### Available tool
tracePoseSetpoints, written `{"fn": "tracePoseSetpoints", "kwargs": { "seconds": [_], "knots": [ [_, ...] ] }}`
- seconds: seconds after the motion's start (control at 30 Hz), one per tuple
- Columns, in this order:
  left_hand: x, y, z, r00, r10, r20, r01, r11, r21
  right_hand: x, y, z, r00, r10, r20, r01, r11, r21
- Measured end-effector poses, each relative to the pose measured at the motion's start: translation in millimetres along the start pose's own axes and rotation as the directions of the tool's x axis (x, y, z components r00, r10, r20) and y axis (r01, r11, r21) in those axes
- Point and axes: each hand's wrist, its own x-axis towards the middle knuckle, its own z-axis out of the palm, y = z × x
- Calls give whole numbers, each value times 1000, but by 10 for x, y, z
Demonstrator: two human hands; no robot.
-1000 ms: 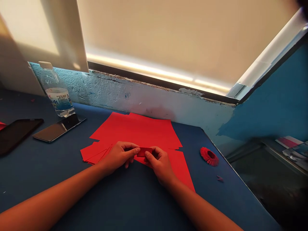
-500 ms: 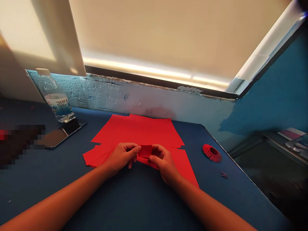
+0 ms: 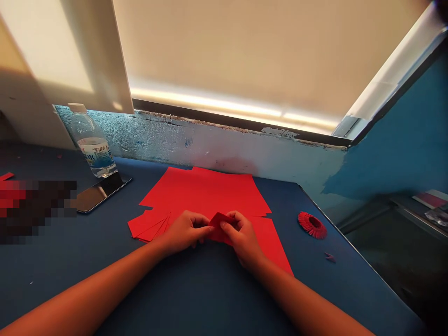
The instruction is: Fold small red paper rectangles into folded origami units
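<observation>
A small folded red paper is held between both hands, its top edge rising to a point. My left hand pinches its left side between thumb and fingers. My right hand grips the right side, thumb on the near face. Beneath and behind them, large red sheets lie on the dark blue table. Several smaller red pieces are fanned out near my left wrist.
A ring of folded red paper and a small folded piece sit to the right, near the table edge. At the left are a phone, a water bottle and a pixelated dark area.
The small paper has gone from a level rectangle to a tilted shape with a pointed top. My right thumb has moved up onto it. The whole view has shifted slightly.
</observation>
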Motion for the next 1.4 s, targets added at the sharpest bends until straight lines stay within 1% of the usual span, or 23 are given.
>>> {"fn": "tracePoseSetpoints", "kwargs": {
  "seconds": [0.1, 0.2, 0.27, 0.33, 0.6, 0.67, 0.77, 0.87, 0.93, 0.97, 1.03, 1.1, 1.13, 1.23, 1.33, 1.4],
  "knots": [
    [-10, -7, -1, 999, 4, 44, -6, 999, 47, 4, -34, 1, 1000, -2, 26, 2, 1000, -6],
    [-25, -5, -7, 993, 36, 109, -42, 998, 52, -3, -84, 2, 994, -35, 102, 49, 989, -140],
    [-32, 1, -12, 992, 54, 114, -59, 998, 39, -8, -101, -4, 989, -55, 135, 82, 974, -209],
    [-34, 8, -14, 994, 59, 95, -61, 998, 13, -10, -97, -14, 990, -45, 131, 74, 971, -226],
    [-22, -6, -7, 999, 29, -14, -30, 994, -105, 2, -38, -52, 994, 57, 94, -49, 996, -80],
    [-11, -25, -15, 999, -1, -39, -4, 991, -135, 2, -41, -49, 995, 58, 78, -58, 998, -11],
    [6, -61, -19, 996, -32, -79, 20, 988, -152, -7, -57, -38, 997, 35, 73, -45, 990, 136],
    [10, -76, -12, 992, -19, -122, -2, 986, -164, -11, -69, -31, 993, 51, 109, -71, 980, 186],
    [-1, -59, -9, 989, 1, -146, -31, 980, -199, -4, -64, -30, 995, 66, 74, -79, 978, 193],
    [-10, -43, -10, 990, 17, -138, -47, 975, -217, 1, -57, -30, 997, 72, 39, -79, 977, 200],
    [-35, -10, -15, 996, 65, -67, -79, 968, -238, 13, -40, -30, 996, 93, -13, -88, 972, 219],
    [-59, 13, -20, 995, 100, 24, -93, 972, -215, 22, -23, -30, 994, 101, -41, -89, 969, 229],
    [-68, 17, -21, 993, 107, 47, -97, 978, -186, 24, -15, -29, 994, 99, -49, -85, 970, 229],
    [-71, -2, -17, 993, 118, 27, -114, 988, -105, 28, 3, -28, 994, 82, -67, -67, 977, 203],
    [-46, -34, -7, 993, 118, 18, -115, 989, -95, 31, 16, -28, 994, 77, -74, -63, 983, 174],
    [-26, -43, 4, 993, 119, -17, -120, 988, -93, 28, 19, -27, 995, 64, -79, -52, 988, 146]
  ]
}}
